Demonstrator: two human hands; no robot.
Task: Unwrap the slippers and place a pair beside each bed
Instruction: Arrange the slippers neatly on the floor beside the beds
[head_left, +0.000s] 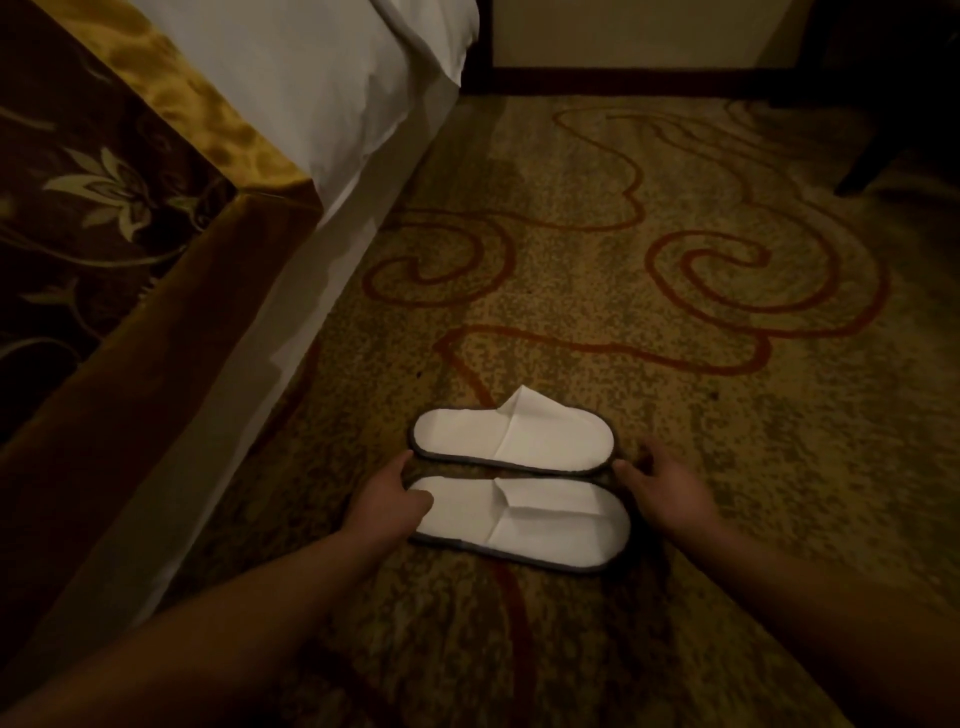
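Two white slippers with dark edging lie side by side on the carpet, unwrapped, toes to the right. The far slipper (514, 439) has its flat upper partly lifted. The near slipper (524, 522) lies flat. My left hand (387, 496) rests at their heel ends, thumb on the near slipper's heel and fingers touching the far one. My right hand (662, 486) sits at the toe ends, fingers spread, fingertips touching the slipper rims. The bed (291, 67) stands to the left of the pair.
The bed has a white sheet and skirt and a brown floral runner (104, 197) with a gold band. Patterned carpet (675, 312) with red swirls stretches to the right. A dark skirting and wall (623, 78) close the far end. A dark furniture leg (872, 166) stands far right.
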